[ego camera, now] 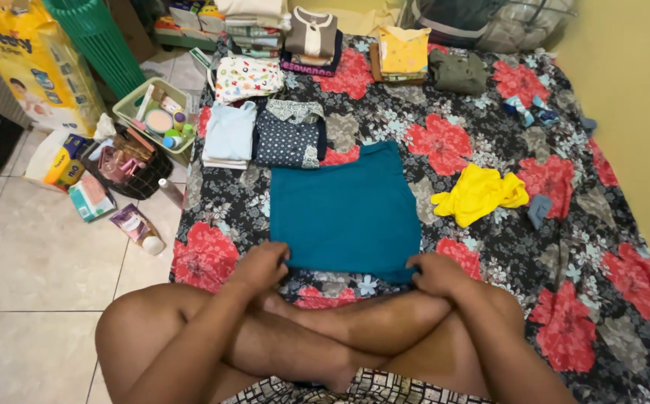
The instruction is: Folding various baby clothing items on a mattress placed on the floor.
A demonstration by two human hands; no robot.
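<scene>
**Both hands pinch the near edge of the teal cloth**

Grip on the left side: the left hand (263, 267) closes its fingers on the near left corner of the teal garment (343, 206). The right hand (435, 274) is closed in the same way on the near right corner. Both hands hold the same edge, the one that lies closest to the crossed legs of the person.

To do this step well, I judge that the two corners need to rise together and at the same height, so the cloth stays square and no wrinkle forms in the middle. The fabric looks thin and soft, so a light pinch seems enough; a hard pull could drag the whole piece over the flowered bed cover (609, 247).

From the grip, the garment spreads flat away from the person, and its far edge lies well beyond both hands. Just past that far edge, a little to the left, lie a folded dark dotted garment (289, 135) and a folded pale blue garment (229, 133). To the right of the right hand, and farther away, a crumpled yellow garment (480, 193) lies apart from the teal one. More folded stacks stand at the far end of the bed.
</scene>
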